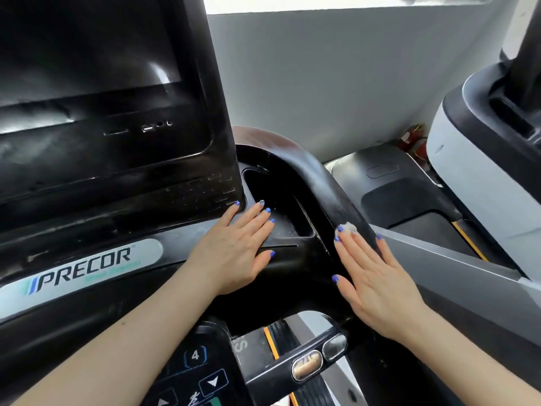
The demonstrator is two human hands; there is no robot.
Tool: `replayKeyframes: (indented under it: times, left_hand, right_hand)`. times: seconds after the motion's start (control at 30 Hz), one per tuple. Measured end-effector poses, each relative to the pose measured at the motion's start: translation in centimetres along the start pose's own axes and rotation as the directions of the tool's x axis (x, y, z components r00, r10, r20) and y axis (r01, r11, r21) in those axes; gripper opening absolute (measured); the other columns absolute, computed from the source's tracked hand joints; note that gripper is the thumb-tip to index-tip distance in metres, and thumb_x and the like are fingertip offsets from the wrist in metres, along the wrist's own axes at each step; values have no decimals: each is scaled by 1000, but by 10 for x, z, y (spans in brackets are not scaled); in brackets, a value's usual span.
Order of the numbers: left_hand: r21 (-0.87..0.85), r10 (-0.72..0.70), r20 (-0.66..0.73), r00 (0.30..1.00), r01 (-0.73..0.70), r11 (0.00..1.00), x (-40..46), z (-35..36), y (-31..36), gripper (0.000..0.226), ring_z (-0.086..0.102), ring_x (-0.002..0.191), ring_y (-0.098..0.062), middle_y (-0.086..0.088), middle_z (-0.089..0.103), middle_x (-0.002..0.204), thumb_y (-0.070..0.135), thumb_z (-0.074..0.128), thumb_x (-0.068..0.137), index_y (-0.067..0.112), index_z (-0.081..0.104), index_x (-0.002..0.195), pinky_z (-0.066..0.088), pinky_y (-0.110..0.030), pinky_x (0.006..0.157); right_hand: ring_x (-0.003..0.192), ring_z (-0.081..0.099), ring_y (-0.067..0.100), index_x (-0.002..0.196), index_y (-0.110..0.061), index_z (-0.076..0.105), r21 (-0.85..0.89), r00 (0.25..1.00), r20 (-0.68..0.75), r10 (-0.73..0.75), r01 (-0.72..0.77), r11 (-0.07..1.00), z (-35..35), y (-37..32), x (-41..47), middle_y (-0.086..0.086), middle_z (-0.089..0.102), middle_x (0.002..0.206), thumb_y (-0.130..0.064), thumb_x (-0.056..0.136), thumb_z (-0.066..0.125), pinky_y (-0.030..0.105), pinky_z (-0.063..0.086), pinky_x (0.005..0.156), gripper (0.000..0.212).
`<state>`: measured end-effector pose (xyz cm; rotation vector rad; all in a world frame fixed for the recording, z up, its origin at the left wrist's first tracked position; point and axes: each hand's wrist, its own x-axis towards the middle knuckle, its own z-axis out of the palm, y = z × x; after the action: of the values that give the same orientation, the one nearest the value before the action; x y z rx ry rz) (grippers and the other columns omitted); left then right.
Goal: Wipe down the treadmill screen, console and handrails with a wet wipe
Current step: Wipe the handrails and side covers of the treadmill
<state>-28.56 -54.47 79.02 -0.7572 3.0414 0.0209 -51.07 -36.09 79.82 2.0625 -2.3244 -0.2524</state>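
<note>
- Head view, with the cup tray (278, 206) of the treadmill console as the landmark: far to its left and above stands the dark screen (87, 54), switched off, with streaks and a pale glare on the glass.
- Below the screen, still left of the tray, a row of small ports (152, 127) sits in the black frame.
- Lower left of the tray, a silver badge (85, 271) reads PRECOR on the console front.
- Just left of the tray, the left hand (234, 250) lies flat on the console, fingers straight and spread, holding nothing; its fingertips reach the tray's near left edge and the corner of the screen frame.
- Below the tray, near the bottom edge, a black keypad (199, 367) shows a 4 and an arrow key.
- Right of that keypad, two oval metal sensors (319, 357) sit on a short black bar.
- Right of the tray, the black handrail (322, 183) curves round, dusty on its upper side.
- On that handrail, the right hand (377, 276) lies flat with fingers straight, pressing a small crumpled wet wipe (347, 228) against the rail under its fingertips; only a bit of the wipe shows past them.
- Far right of the tray, a neighbouring machine (468, 148) in white and black stands by the grey wall.
</note>
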Motion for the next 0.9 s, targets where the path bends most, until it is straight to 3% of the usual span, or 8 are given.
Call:
replayKeyframes:
  times: [0.17,0.27,0.37,0.47,0.57,0.73,0.8,0.9]
  left_hand:
    - [35,3,10,1000,-4,999,0,3,-2,69,12,152,-19,-5,29,161,53,16,100,16,37,153,6,-45,124]
    - [75,21,-36,999,-18,997,2,3,0,65,25,150,-22,-7,39,156,51,26,99,13,49,147,16,-48,119]
    - [-1,64,-49,997,-64,998,14,-1,16,67,15,153,-21,-5,30,162,51,24,99,14,40,152,18,-51,123]
    - [-71,102,-66,993,-106,992,41,-2,36,68,4,154,-17,-1,18,165,51,21,98,16,28,157,8,-48,125]
    - [-98,122,-73,990,-129,987,66,5,50,70,3,154,-16,0,15,166,49,19,97,17,23,159,4,-45,125]
    - [-104,131,-33,991,-134,986,84,21,53,72,-2,154,-14,2,4,167,48,11,95,19,12,160,-1,-43,125]
    - [-96,136,-35,990,-139,986,84,25,51,70,-2,154,-14,3,2,167,47,14,96,20,8,161,0,-44,125]
    - [-79,136,-29,990,-137,987,84,27,51,70,-3,154,-13,3,0,167,47,14,97,19,5,161,0,-44,125]
  right_hand:
    - [151,-18,3,160,-21,-3,172,985,141,100,-124,977,-4,10,15,-9,-13,167,-59,92,-2,37,-15,123,78]
    - [153,-11,6,161,-19,2,266,975,168,145,-186,946,-4,23,65,-7,-7,169,-58,90,-4,45,-10,122,82]
    - [153,-10,4,161,-19,5,340,970,195,144,-205,918,-4,27,72,-7,-4,169,-55,92,2,45,-9,122,78]
    - [148,-21,-3,159,-27,-7,360,979,168,113,-167,918,-6,21,29,-15,-18,165,-60,83,-8,34,-20,119,83]
    - [141,-31,-10,149,-36,-21,375,977,204,61,-135,917,-13,19,-8,-23,-30,157,-59,83,-11,31,-24,117,71]
    - [147,-19,-7,158,-26,-4,487,975,220,29,-135,863,-11,43,35,-18,-16,163,-54,93,4,34,-18,121,71]
    - [152,-6,3,160,-19,8,586,967,251,37,-182,790,-13,56,71,-10,-3,167,-36,105,17,43,-10,124,58]
    - [152,-1,0,160,-22,10,713,961,275,31,-226,664,-15,65,94,-11,-1,167,-20,110,25,38,-8,124,52]
